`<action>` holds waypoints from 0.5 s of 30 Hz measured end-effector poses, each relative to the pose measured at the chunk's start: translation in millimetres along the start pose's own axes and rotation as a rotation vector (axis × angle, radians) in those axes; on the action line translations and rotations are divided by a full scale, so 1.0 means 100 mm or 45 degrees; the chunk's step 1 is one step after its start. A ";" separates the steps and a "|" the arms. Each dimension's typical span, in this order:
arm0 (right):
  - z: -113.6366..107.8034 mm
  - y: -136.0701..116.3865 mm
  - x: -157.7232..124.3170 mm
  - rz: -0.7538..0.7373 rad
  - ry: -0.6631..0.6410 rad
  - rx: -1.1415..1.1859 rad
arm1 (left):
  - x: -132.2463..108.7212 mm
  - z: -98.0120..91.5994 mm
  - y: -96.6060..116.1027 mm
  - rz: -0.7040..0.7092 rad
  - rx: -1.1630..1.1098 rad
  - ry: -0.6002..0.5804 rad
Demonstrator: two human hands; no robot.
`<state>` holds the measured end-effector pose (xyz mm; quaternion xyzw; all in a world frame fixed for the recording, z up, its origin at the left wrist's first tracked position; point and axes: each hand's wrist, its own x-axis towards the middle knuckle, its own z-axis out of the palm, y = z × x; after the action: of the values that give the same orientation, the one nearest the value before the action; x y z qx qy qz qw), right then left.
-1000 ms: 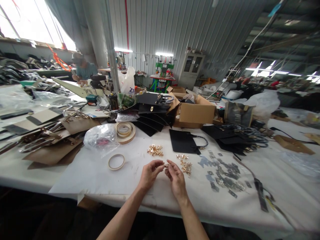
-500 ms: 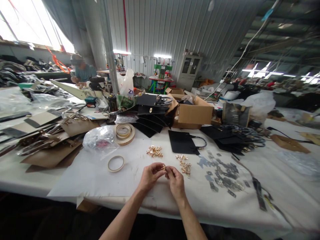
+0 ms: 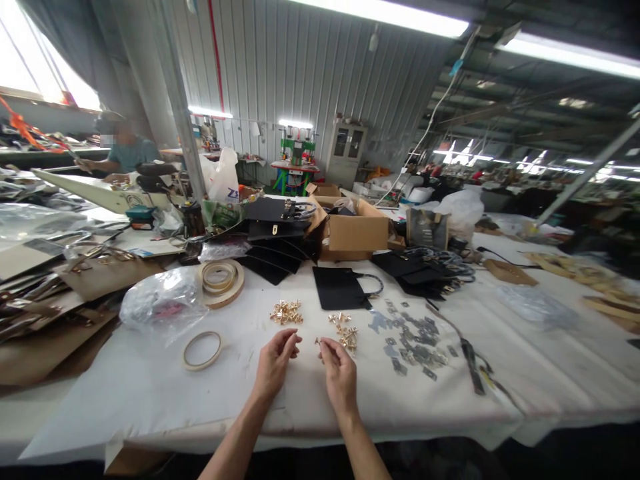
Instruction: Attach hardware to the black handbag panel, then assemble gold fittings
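Note:
My right hand pinches a small gold metal fitting between thumb and fingertips, just above the white table. To its left, my left hand is closed with curled fingers, a short gap apart from the right; whether anything is in it is hidden. Beyond my left hand lies a pile of gold fittings. A second, looser group of gold fittings lies right behind my right hand. Scattered thin grey metal plates are spread farther right. A black bag panel with a handle lies flat behind the fittings.
Tape rolls and a clear plastic bag lie to the left, by stacked brown bag pieces. An open cardboard box stands at the back. A black-handled tool with a cord lies right. A co-worker sits far left.
My hands, together at a gold fitting before, have moved apart; the right one now has a fitting alone. The view has turned to the right.

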<state>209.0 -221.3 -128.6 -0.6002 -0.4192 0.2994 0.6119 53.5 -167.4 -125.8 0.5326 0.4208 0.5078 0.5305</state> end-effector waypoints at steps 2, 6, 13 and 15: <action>-0.13 0.07 -0.01 -0.003 0.078 -0.060 | 0.01 0.00 -0.01 0.016 0.008 0.000; -0.40 0.16 -0.01 -0.059 0.119 -0.327 | 0.02 0.01 -0.01 0.029 0.067 -0.030; -0.64 0.33 0.11 -0.062 0.106 -0.790 | -0.17 0.05 -0.02 0.134 0.407 -0.107; -0.64 0.44 0.19 -0.196 0.122 -0.869 | -0.24 -0.03 -0.03 0.217 0.507 -0.100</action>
<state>279.7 -231.1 -164.5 -0.7503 -0.5099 0.0666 0.4156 48.0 -190.4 -130.8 0.6798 0.4453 0.4364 0.3861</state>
